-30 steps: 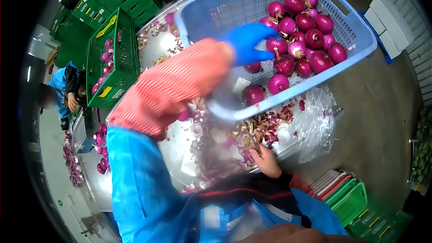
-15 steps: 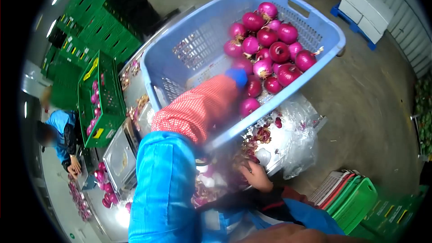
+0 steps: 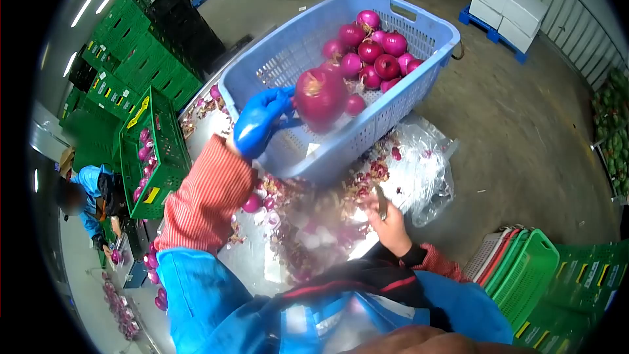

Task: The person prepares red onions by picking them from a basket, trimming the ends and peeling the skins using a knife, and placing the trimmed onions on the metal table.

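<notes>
Onion, round and purple-red (image 3: 321, 99), is clasped by the fingertips of the blue-gloved left grip (image 3: 259, 123) over a pale-blue rectangular plastic basket (image 3: 393, 108) containing more purple-red onions (image 3: 386, 65). The ungloved right grip (image 3: 393, 228) curls around a slim knife-like tool (image 3: 381, 203) above the peel-littered silvery metal worktop (image 3: 246, 260).

Ceiling tubes (image 3: 82, 10) glaring, upper left; fisheye edges bent, corners black; foreground onion (image 3: 320, 99) blurred.
</notes>
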### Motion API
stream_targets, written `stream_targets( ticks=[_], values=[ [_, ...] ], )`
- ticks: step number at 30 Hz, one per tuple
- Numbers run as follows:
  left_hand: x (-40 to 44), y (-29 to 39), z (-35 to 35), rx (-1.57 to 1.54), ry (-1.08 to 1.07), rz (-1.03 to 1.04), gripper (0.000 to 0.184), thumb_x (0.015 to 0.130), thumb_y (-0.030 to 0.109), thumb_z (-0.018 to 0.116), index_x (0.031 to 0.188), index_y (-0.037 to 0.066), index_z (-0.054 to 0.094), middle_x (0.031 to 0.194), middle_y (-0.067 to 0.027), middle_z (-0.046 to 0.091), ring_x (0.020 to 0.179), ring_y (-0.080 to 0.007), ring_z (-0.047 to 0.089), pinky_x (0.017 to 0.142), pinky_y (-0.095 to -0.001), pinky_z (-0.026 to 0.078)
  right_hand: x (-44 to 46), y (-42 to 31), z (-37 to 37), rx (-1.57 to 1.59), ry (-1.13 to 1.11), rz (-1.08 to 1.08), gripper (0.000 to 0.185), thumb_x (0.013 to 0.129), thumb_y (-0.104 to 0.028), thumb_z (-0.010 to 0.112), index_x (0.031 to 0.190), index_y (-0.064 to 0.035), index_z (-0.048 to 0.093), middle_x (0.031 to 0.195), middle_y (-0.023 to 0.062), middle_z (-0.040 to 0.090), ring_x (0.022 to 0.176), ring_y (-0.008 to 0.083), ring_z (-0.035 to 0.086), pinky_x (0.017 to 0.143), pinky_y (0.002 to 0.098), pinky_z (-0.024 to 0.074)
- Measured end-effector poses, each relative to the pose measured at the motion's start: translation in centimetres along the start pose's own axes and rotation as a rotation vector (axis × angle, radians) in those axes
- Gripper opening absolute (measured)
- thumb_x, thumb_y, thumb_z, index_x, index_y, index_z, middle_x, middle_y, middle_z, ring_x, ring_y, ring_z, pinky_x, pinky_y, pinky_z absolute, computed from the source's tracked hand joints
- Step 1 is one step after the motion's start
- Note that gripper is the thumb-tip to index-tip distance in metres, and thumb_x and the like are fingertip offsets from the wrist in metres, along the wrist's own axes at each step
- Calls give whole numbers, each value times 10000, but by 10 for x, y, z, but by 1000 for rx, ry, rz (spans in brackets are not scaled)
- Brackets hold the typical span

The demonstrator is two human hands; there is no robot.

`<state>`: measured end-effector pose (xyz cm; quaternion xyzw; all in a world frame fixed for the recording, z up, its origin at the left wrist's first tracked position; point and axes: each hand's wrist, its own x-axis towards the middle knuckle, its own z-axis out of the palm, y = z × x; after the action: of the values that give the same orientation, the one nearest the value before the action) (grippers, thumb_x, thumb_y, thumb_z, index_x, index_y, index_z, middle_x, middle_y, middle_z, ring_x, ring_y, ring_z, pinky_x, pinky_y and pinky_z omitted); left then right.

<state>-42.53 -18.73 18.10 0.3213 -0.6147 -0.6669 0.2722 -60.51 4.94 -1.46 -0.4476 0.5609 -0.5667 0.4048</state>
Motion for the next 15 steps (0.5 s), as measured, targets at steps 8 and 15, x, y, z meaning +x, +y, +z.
stream_targets(
  ticks=[8,15],
  values=[
    [-159,-96,45,-486,-42,-106,291,937,219,570,1151,22,579,1029,-96,550,981,-243,594,895,-450,524,-1,-71,21,456,-254,-108,805,859,-397,719,1427,4,312,926,37,502,696,81,416,604,231,332],
    [-202,-136,71,-513,34,-203,642,888,236,655,1424,27,370,1351,-130,508,1224,-250,523,1023,-382,445,-20,-46,49,-228,-309,-122,574,926,-397,632,1301,25,530,1071,125,678,965,191,639,875,346,490]
  ],
)
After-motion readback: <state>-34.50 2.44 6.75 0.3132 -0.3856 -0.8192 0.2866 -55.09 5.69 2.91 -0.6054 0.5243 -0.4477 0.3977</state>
